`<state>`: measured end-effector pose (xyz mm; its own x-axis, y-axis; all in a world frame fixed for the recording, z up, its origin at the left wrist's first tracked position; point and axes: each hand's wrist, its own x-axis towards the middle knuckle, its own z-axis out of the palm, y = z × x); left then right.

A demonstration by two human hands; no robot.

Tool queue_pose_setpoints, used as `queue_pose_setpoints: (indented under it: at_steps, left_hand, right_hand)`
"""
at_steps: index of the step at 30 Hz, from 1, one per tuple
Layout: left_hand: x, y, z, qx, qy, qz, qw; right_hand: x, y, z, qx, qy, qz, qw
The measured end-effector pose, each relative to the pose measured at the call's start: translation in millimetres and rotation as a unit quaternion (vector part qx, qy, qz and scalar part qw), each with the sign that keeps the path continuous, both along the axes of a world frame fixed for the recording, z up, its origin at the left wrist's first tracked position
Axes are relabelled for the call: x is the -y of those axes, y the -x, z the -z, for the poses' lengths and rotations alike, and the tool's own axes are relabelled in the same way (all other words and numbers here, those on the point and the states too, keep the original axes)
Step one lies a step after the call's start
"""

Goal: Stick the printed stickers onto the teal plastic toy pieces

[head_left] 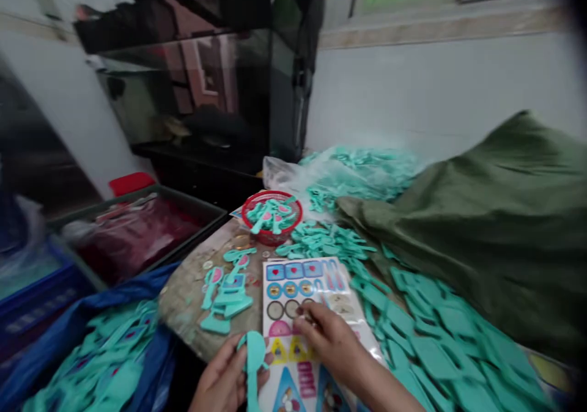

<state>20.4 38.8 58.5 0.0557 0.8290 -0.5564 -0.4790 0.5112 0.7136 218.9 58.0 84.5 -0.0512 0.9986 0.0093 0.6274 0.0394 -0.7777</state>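
My left hand [224,372] grips a teal plastic toy piece [255,351] with a round head and a narrow handle, held upright near the table's front edge. Over a sheet of stickers [300,308] my right hand [325,335] is closed in a pinch, its fingertips by the round stickers and a pink half-circle sticker [279,328]. Whatever lies between those fingertips is hidden. Left of the sheet, several teal pieces [232,296] lie on the table, some bearing pink or blue stickers.
A red basket [296,219] of stickered teal pieces stands behind the sheet. Loose teal pieces [440,345] spread at right beside a green cloth [509,216]. At lower left, a blue-lined container [160,314] holds more; a dark glass tank [206,88] stands behind.
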Motion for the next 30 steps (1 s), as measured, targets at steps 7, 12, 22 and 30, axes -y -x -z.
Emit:
queue_pose_setpoints:
  at_steps: [7, 12, 22, 30]
  left_hand:
    - [-8.4, -6.0, -3.8, 0.077, -0.015, 0.025, 0.997]
    - [-14.1, -5.9, -2.5, 0.086, -0.031, 0.042, 0.995]
    - [-18.3, -11.4, -1.3, 0.112, -0.050, 0.044, 0.991]
    - [-20.9, -17.3, 3.4, 0.037, -0.062, 0.079, 0.994]
  right_hand:
    - [-41.9, 0.2, 5.1, -0.019, 0.010, -0.001, 1.000]
    - [-54.9, 8.9, 17.5, -0.033, 0.010, -0.022, 0.999]
    - [-54.6, 12.2, 26.7, -0.061, 0.039, -0.022, 0.997]
    - [-43.7, -9.8, 25.5, -0.012, 0.020, 0.003, 1.000]
